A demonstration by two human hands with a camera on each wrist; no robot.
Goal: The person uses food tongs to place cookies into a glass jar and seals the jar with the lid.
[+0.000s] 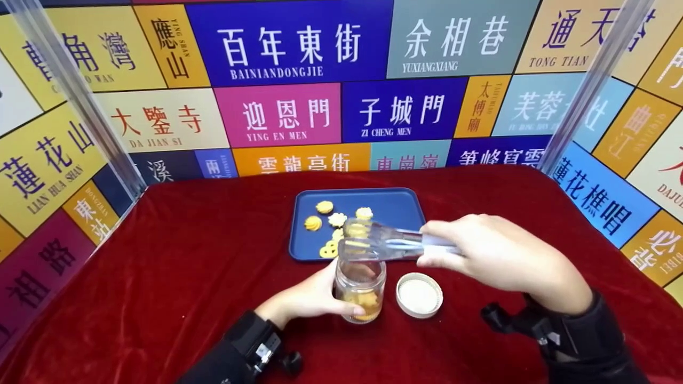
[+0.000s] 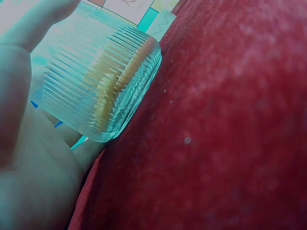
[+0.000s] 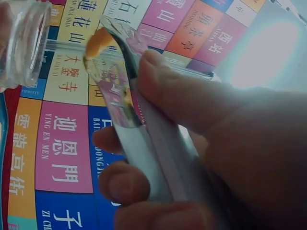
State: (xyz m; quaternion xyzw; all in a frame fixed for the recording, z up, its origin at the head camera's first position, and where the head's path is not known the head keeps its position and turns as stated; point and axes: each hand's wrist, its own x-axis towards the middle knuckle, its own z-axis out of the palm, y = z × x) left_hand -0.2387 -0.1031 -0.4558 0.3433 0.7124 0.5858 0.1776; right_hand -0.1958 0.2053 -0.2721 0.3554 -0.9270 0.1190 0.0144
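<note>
My left hand (image 1: 309, 298) is wrapped round a clear ribbed glass jar (image 1: 368, 277) that stands on the red cloth. Inside the jar lie some yellow cookies (image 2: 106, 96), visible through the ribbed wall. With my right hand (image 1: 501, 258) I grip clear tongs (image 1: 397, 244), thumb on one side and fingers on the other. Between the tong tips is a golden cookie (image 3: 99, 42), held just above the jar's open mouth. Beside the jar, to the right, a round pale lid (image 1: 419, 296) rests on the cloth.
Behind the jar a blue tray (image 1: 397, 205) carries several cookies, among them a swirled cookie (image 1: 313, 223) and a pretzel-shaped one (image 1: 329, 249). Red cloth (image 1: 203, 266) covers the table. Panels of printed signs (image 1: 293, 48) and clear upright posts border it.
</note>
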